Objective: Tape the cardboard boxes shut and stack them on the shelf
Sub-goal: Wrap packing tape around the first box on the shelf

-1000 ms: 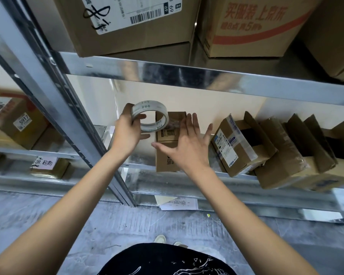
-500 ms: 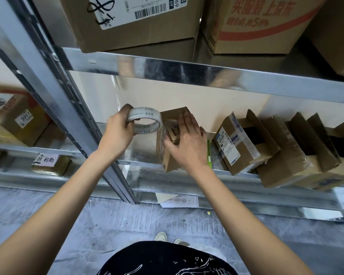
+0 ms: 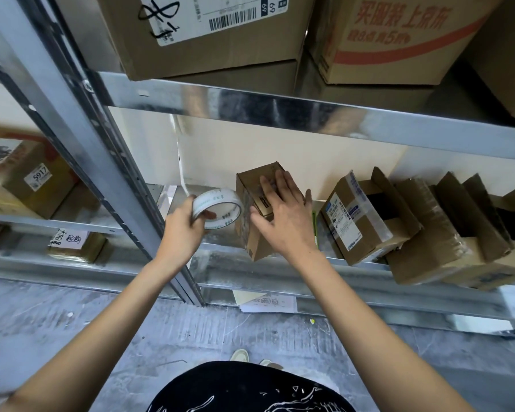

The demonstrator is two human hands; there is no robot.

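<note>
Head view, left hand (image 3: 183, 226): fingers curled round a roll of tape (image 3: 219, 208), thumb through its core; roll just beside the small box.
Head view, right hand (image 3: 283, 217): fingers straight and spread, flat on the small box (image 3: 257, 203).
Small box: standing tilted on the metal shelf (image 3: 220, 263), near its front edge.
Open boxes (image 3: 366, 215): leaning in a row to the right on the same shelf, flaps raised.

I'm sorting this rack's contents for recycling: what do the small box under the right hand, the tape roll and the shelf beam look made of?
Small box: brown corrugated cardboard, matte, by its look; a glossy film on its side suggests clear tape. Tape roll: translucent whitish plastic tape, shiny, apparently on a printed core. Shelf beam: bare metal, probably galvanized steel, bright and mirror-like with blurred reflections.
</note>
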